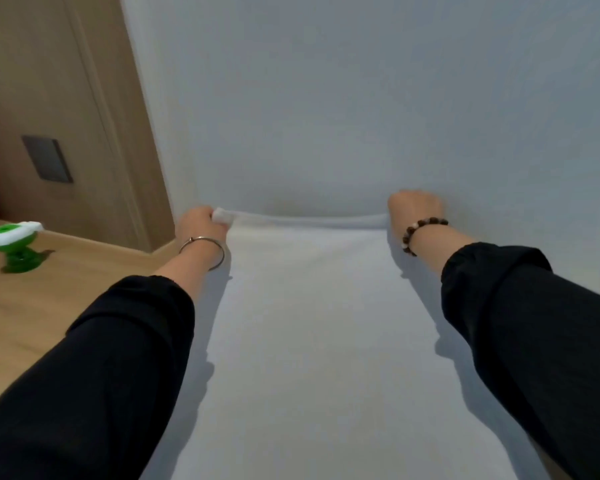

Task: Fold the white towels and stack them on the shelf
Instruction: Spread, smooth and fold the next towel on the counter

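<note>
The person is stretching a white towel [309, 341] out in front of them, and both arms are reaching forward along its two sides. The towel's long axis is running straight away from the person toward the wall [361, 98], with its short far edge lying crosswise just before that wall.

The left hand [201, 223] is gripping the far left corner, fingers curled round a small bunch of cloth that is poking out beside the knuckles. The right hand [414, 206] is closing as a fist at the far right corner; the cloth seems to be running into it, though the fingers are turned away and the grip itself is hidden. Between the two hands the far edge is sagging slightly in the middle. The near end is running out of the bottom of the view.

A thin bangle [203, 252] is sitting on the left wrist, a beaded bracelet [420, 233] on the right, and both arms are wearing black sleeves [118, 358].

To the left, a wooden counter [66, 289] is carrying a green-and-white gadget [11, 244], well apart from the towel. Behind it, a wood panel [49, 81] is bearing a dark plate [47, 159].
</note>
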The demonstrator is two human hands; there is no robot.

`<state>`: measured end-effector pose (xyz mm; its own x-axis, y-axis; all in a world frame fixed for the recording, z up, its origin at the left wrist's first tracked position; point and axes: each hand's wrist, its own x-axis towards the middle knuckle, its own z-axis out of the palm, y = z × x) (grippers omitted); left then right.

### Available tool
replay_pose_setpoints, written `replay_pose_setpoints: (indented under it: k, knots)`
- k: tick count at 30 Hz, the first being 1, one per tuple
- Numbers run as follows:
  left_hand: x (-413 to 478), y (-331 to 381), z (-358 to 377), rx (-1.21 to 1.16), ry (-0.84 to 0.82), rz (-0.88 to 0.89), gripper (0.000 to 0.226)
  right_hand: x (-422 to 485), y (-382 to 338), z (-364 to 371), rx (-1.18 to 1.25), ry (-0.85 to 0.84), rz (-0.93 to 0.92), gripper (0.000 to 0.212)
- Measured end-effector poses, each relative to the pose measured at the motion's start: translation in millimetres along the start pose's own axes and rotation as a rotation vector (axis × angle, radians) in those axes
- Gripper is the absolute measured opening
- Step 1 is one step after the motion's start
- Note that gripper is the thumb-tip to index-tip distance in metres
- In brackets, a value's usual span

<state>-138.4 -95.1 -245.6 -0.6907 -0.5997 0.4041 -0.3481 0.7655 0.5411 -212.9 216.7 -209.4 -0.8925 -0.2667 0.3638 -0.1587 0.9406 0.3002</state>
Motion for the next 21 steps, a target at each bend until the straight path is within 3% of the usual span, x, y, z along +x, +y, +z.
replay_pose_setpoints:
  k: [3, 9, 14, 18, 21]
  knots:
    - [8, 9, -22, -0.139, 0.201, 0.006, 0.009, 17, 1, -24, -0.007, 0.271, 0.037, 0.015]
    - [-21, -19, -27, -0.165, 0.105, 0.144, 0.006, -20, 1, -10, -0.039, 0.12, 0.0, 0.018]
    - [-62, -47, -46, -0.089, 0.025, 0.322, 0.008, -73, 22, 9, 0.177, 0.232, -0.087, 0.021]
    - [-103, -66, -62, 0.196, -0.072, 0.635, 0.015, -116, 30, 28, 0.243, 0.178, -0.191, 0.017]
    - [-131, -76, -61, 0.355, -0.165, 0.845, 0.013, -139, 30, 47, 0.043, 0.005, -0.327, 0.008]
